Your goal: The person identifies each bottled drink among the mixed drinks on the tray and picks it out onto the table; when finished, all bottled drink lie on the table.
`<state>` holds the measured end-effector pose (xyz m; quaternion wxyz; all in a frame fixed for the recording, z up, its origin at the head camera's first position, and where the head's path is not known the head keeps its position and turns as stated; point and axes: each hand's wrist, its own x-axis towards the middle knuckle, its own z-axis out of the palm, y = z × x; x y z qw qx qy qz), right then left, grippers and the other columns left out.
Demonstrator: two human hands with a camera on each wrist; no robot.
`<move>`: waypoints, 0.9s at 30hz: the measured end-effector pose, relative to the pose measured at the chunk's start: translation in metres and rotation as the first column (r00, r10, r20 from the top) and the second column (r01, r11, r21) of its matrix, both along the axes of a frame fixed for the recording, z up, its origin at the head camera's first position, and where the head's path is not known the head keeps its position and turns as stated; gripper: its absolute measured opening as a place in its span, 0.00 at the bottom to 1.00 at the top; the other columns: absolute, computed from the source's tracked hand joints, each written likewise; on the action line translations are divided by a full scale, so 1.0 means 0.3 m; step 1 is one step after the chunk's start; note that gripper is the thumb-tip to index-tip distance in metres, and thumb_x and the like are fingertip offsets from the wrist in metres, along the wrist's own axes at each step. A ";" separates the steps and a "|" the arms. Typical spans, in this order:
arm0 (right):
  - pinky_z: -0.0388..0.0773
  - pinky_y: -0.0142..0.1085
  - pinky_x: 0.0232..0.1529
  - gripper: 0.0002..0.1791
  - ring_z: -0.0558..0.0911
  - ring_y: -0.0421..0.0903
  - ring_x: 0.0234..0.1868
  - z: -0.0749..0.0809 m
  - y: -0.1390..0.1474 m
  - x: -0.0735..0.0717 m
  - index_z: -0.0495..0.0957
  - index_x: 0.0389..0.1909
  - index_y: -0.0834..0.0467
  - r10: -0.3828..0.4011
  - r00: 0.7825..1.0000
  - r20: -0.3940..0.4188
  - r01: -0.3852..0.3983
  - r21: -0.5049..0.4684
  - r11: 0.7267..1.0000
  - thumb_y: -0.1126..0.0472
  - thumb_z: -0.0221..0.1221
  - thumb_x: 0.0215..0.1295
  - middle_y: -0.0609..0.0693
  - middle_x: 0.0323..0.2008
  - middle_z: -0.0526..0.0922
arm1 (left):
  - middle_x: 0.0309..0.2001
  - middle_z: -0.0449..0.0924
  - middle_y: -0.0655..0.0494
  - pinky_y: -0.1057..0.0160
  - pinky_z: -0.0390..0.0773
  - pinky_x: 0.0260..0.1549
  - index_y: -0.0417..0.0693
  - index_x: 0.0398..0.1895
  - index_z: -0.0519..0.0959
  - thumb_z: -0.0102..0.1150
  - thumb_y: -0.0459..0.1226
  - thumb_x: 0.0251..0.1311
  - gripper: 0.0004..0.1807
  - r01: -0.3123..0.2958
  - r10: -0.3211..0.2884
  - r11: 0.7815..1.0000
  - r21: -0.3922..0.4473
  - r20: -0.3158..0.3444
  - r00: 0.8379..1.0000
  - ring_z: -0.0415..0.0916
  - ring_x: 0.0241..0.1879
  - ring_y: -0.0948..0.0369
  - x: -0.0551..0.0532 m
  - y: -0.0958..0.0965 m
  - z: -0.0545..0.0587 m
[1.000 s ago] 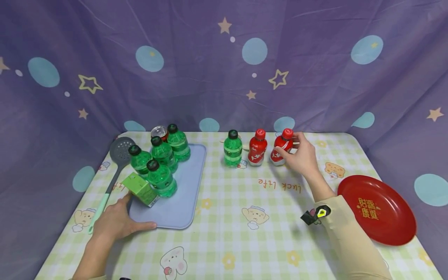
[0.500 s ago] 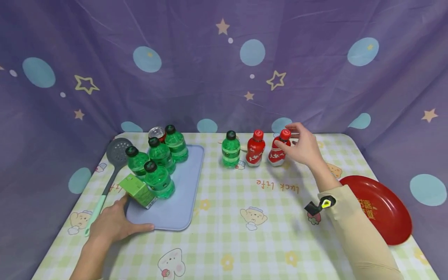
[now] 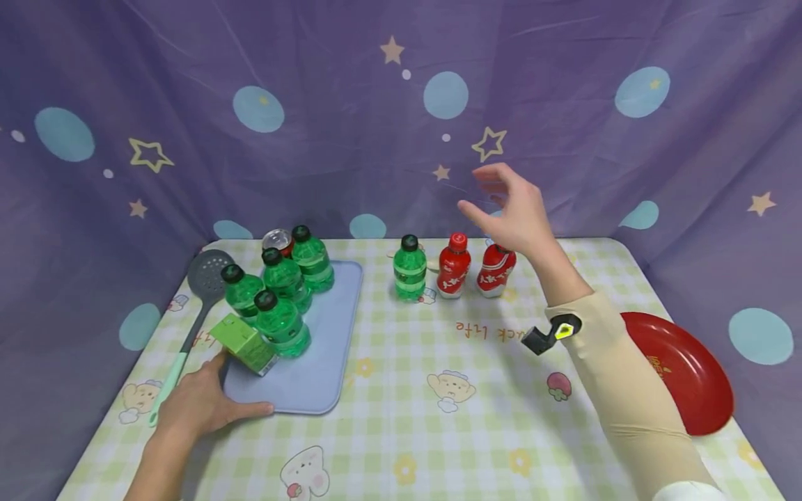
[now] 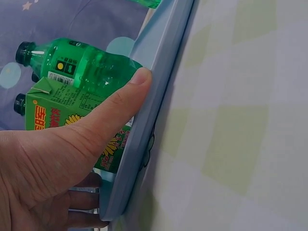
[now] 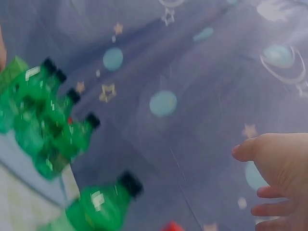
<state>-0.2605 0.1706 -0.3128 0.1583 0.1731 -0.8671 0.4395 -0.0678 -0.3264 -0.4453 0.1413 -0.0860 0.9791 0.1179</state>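
Note:
My left hand [image 3: 194, 403] rests against the near left corner of a pale blue tray [image 3: 326, 369], its thumb straight along the rim. On the tray, beside that hand, a green drink carton [image 3: 244, 342] stands close to several green plastic bottles [image 3: 282, 330] with black caps. The right hand [image 3: 516, 212] hangs in the air with nothing in it, fingers apart, above and in front of a red drink bottle [image 3: 496, 273], whose cap it hides in the head view. Left of that one stand another red bottle [image 3: 454, 268] and a green bottle [image 3: 410, 269].
A slotted skimmer [image 3: 209, 275] with a mint handle lies left of the tray. The top of a can [image 3: 277, 240] shows behind the bottles. At the table's right lies a red plate [image 3: 689, 376], partly behind the right sleeve. A purple curtain [image 3: 351, 118] hangs behind the table.
My right hand has let go of the right-hand red bottle and risen up and to the left, away from it. The left hand stays at the tray corner.

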 end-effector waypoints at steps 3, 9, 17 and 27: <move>0.82 0.48 0.69 0.29 0.85 0.54 0.65 0.032 -0.084 0.004 0.79 0.64 0.55 0.076 0.996 -0.036 -0.078 -0.037 0.996 0.53 0.74 0.65 0.53 0.64 0.85 | 0.70 0.63 0.13 0.25 0.79 0.51 0.26 0.81 0.53 0.73 0.82 0.29 0.87 0.008 -0.008 1.000 0.002 -0.019 1.000 0.69 0.64 0.18 0.000 -0.003 -0.008; 0.83 0.44 0.68 0.29 0.85 0.49 0.66 0.070 -0.247 0.026 0.80 0.66 0.52 0.218 0.974 -0.059 -0.222 -0.071 0.972 0.53 0.74 0.65 0.50 0.66 0.84 | 0.69 0.63 0.13 0.25 0.78 0.52 0.25 0.81 0.53 0.74 0.81 0.28 0.88 0.007 -0.006 1.000 0.006 -0.026 1.000 0.69 0.64 0.19 -0.001 0.001 -0.012; 0.84 0.40 0.65 0.30 0.86 0.45 0.64 0.050 -0.411 0.067 0.79 0.69 0.49 0.366 0.928 -0.073 -0.370 -0.057 0.927 0.51 0.72 0.68 0.46 0.68 0.84 | 0.70 0.63 0.13 0.25 0.78 0.52 0.26 0.81 0.53 0.75 0.80 0.31 0.86 0.001 -0.001 1.000 0.002 -0.008 1.000 0.68 0.64 0.18 -0.001 0.001 -0.006; 0.83 0.33 0.64 0.31 0.85 0.40 0.65 -0.003 -0.563 0.121 0.78 0.71 0.49 0.486 0.874 0.010 -0.483 -0.091 0.871 0.51 0.72 0.69 0.45 0.67 0.85 | 0.70 0.63 0.13 0.26 0.79 0.51 0.26 0.80 0.54 0.74 0.81 0.29 0.87 -0.004 0.004 1.000 -0.005 -0.004 1.000 0.69 0.64 0.19 -0.002 0.005 0.012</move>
